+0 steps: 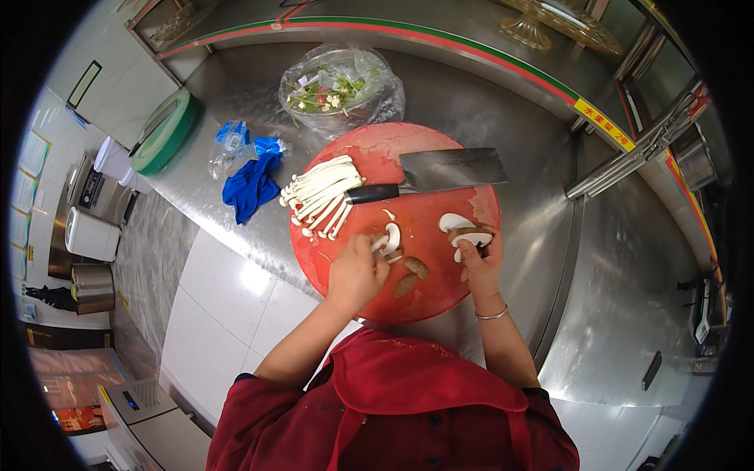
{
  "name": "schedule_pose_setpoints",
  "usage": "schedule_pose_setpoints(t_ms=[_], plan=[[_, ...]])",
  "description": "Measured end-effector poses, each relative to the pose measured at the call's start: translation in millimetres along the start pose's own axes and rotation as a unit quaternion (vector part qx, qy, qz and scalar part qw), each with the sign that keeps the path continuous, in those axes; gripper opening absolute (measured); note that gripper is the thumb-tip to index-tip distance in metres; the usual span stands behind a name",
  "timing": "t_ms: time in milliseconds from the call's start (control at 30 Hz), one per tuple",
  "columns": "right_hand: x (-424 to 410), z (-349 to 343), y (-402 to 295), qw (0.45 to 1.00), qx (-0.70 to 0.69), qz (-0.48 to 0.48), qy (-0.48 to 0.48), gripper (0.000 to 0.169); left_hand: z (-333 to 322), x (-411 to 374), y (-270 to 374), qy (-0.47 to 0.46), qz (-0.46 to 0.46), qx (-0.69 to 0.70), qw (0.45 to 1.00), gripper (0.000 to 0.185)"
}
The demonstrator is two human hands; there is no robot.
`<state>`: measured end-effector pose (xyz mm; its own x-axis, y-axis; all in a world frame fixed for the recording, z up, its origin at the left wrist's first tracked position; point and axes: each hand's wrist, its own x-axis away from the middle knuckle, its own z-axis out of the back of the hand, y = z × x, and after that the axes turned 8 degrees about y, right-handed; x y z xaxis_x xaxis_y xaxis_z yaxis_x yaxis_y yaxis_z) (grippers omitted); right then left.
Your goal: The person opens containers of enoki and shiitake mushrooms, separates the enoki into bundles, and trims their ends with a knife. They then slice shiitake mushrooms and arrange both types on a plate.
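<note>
My left hand [357, 269] is over a round red cutting board [424, 303], its fingertips pinching a pale mushroom slice. Beside those fingers is a curved white mushroom slice [392, 236]. On the right side of the board, my right hand [486, 262] grips several brown-edged mushroom slices [471, 238], partly hidden by the thumb. Between the hands lie brown mushroom pieces [417, 267]. A bunch of thin white mushrooms [324, 191] rests at the board's left. Across the far half lies a cleaver [453, 168], its black handle pointing left and its blade tip past the rim.
Behind the board stands a bowl lined with clear plastic [341, 94], holding vegetable scraps. A blue cloth [252, 185] and blue-and-clear plastic packaging [232, 144] lie left. Farther left, a knife [154, 126] rests on a green round board [177, 138]. A shelf edge [424, 34] spans the back.
</note>
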<state>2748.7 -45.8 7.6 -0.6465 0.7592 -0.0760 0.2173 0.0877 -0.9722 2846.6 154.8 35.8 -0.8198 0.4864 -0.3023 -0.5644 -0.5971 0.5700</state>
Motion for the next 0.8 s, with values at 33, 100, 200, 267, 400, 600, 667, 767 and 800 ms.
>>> schedule_pose_setpoints(t_ms=[33,100,200,267,400,600,667,767,800], plan=[[-0.3,-2.0,-0.2,0.999,-0.022,0.024,0.017,0.041,-3.8,3.4,2.6,-0.002,-0.047,-0.034,0.998,0.035],[1.3,3.6,-3.1,0.999,-0.024,-0.005,0.023,0.036,-9.8,4.8,4.4,-0.011,-0.038,-0.079,0.996,0.044],[2.6,8.3,-0.5,0.997,-0.052,-0.019,0.046,0.031,-9.2,-0.3,6.9,-0.032,-0.041,-0.099,0.994,0.042],[6.4,7.1,-9.3,0.993,-0.083,-0.053,0.06,0.029,-13.2,-4.4,-0.5,-0.039,-0.053,-0.113,0.991,0.036],[8.9,14.7,-11.0,0.98,-0.183,-0.042,0.073,0.028,-11.7,-12.9,-6.3,-0.035,-0.147,0.003,0.988,0.03],[31.9,29.4,-24.3,0.973,-0.22,-0.034,0.059,0.031,-3.4,18.5,21.7,-0.175,-0.158,0.011,0.972,0.039],[45.7,37.0,-27.4,0.976,-0.209,-0.03,0.054,0.034,-7.8,18.5,27.0,-0.199,-0.124,-0.051,0.971,0.044],[67.0,50.3,-31.7,0.977,-0.203,-0.022,0.053,0.037,-10.1,12.7,44.3,-0.226,-0.117,-0.121,0.96,0.047],[75.9,53.4,-38.6,0.978,-0.193,-0.041,0.067,0.037,-10.1,11.9,48.5,-0.233,-0.12,-0.141,0.955,0.047]])
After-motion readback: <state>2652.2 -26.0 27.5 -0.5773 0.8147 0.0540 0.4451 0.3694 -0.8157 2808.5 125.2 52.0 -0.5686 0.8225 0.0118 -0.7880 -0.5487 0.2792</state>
